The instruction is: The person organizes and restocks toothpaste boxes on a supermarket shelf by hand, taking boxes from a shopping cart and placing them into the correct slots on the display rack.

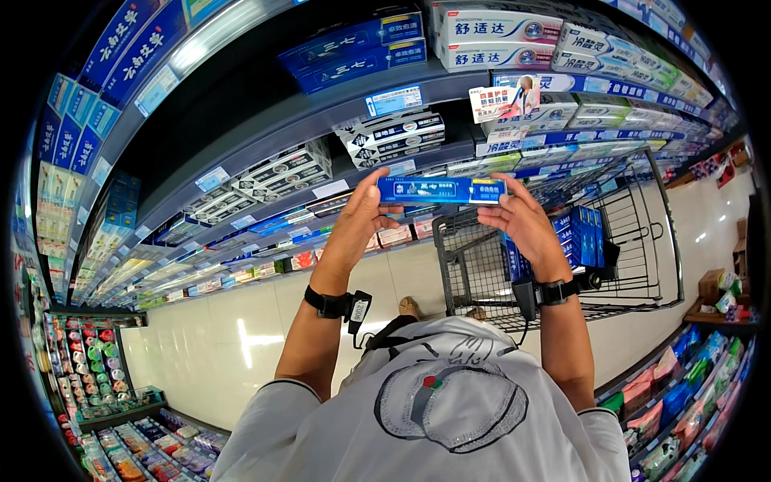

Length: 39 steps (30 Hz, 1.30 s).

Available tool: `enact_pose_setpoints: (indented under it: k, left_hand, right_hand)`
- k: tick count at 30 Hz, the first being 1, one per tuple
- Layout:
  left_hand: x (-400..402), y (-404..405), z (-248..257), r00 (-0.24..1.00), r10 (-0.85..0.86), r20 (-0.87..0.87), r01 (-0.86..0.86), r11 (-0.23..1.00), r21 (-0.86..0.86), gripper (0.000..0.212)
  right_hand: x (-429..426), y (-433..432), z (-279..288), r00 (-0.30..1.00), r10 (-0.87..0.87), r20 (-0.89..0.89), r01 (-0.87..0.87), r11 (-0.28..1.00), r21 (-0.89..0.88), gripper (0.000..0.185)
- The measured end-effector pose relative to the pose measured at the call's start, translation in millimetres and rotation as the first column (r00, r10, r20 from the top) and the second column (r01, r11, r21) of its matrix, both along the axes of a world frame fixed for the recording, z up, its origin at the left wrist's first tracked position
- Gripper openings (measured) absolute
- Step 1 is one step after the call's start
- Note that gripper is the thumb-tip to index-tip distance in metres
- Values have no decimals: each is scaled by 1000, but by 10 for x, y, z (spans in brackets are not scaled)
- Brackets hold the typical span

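Between my two hands, level in front of the shelf, is a blue toothpaste box. My left hand grips its left end, thumb in front, and my right hand grips the right end. Two similar blue boxes are stacked on the upper shelf above it. Below and right of my right hand, more blue boxes stand upright in a black wire shopping cart. Each wrist wears a black strap with a small device.
A long shelf unit with a dark shelf edge crosses the front, holding white toothpaste boxes and black-and-white boxes. A promotional card sticks out from it. Bagged goods fill a rack at lower right. Tiled floor lies below.
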State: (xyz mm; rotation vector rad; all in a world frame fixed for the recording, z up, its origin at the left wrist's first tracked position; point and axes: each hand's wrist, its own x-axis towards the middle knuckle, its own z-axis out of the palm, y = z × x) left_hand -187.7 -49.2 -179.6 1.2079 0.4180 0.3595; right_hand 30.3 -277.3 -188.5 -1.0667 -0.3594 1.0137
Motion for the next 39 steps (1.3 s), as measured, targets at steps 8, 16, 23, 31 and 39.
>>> enact_pose_setpoints:
  k: [8,16,23,31,39]
  left_hand:
    - [-75,-27,-26,993,85,79,-87,996,24,62]
    - [-148,-11,-2,993,33,111,-47,991,123,65]
    - [-187,-13,47,991,7,132,-29,985,168,67]
    - [-297,142,415,994,107,-34,-86,922,377,61]
    - [-295,388,1023,989,101,112,-151,677,721,62]
  right_hand:
    - [-73,-5,52,996,7,92,-18,993,115,60]
    - [-67,-2,8,972,-1,235,-10,999,45,62]
    - [-189,45,172,966,-37,257,21,998,63,55]
    - [-150,128,372,979,-11,205,10,1000,9,49]
    - [-138,571,1074,960,-95,263,91,996,26,40]
